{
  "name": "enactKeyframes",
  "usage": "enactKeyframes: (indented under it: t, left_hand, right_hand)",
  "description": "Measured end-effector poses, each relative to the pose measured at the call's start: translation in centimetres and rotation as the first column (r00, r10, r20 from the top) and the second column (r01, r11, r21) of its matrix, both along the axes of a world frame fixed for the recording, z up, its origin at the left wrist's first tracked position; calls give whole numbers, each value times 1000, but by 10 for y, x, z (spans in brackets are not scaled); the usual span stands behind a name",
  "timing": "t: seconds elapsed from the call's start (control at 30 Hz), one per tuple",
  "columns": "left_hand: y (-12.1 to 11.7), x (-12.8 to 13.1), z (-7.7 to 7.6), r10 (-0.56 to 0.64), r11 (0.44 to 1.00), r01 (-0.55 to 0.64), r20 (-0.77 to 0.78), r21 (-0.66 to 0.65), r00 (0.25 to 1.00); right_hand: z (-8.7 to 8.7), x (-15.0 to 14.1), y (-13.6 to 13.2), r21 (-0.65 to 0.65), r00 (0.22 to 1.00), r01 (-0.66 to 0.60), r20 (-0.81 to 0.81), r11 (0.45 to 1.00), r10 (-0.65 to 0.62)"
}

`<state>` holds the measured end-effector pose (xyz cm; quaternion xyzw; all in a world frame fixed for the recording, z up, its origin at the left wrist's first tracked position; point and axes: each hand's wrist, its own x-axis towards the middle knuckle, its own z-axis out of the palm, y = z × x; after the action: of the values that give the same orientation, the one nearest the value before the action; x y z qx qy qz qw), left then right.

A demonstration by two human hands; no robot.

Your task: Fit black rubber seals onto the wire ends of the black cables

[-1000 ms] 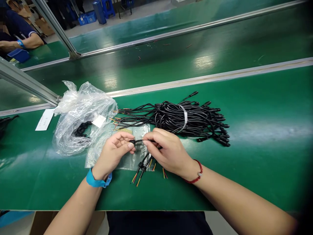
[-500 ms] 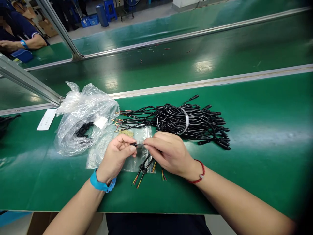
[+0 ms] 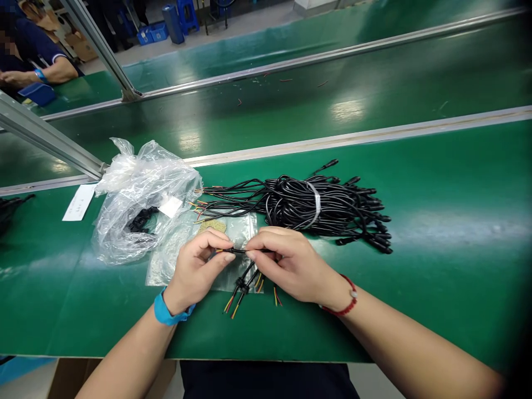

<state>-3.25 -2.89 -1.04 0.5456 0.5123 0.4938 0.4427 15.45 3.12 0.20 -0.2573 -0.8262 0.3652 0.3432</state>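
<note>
Between my two hands a black cable [image 3: 240, 251] is stretched level, with a bit of orange wire showing by the left fingers. My left hand [image 3: 204, 265] pinches its left end between thumb and fingers. The thumb and forefinger of my right hand [image 3: 286, 260] close on the cable a short way to the right. Just below lie black cable ends [image 3: 243, 284] with small black fittings on them and bare red, yellow and black wires. Under the hands is a clear zip bag [image 3: 174, 266] with small yellowish pieces [image 3: 214, 226] at its top.
A tied bundle of black cables [image 3: 328, 202] lies behind my right hand. To the left sit a clear plastic bag [image 3: 124, 177] with black parts and a white label [image 3: 78, 203]. A metal post [image 3: 50, 136] rises at left. Across the bench a person [image 3: 54, 66] sits.
My left fingers have shifted along the cable, and orange wire now shows beside them. The right hand has moved slightly, its wrist turning a little to the right.
</note>
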Motion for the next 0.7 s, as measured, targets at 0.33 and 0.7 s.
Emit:
enactKeyframes:
  t: [0.33,0.7]
  left_hand:
    - [2,-1,8,-48,907,158,279,-389,959]
    - [1,1,6,-37,945,123,278,-302,960]
  right_hand:
    - [-3,0,2,370,998,11,59,929,-36]
    - [-2,0,-1,329,995,24,81,944,-53]
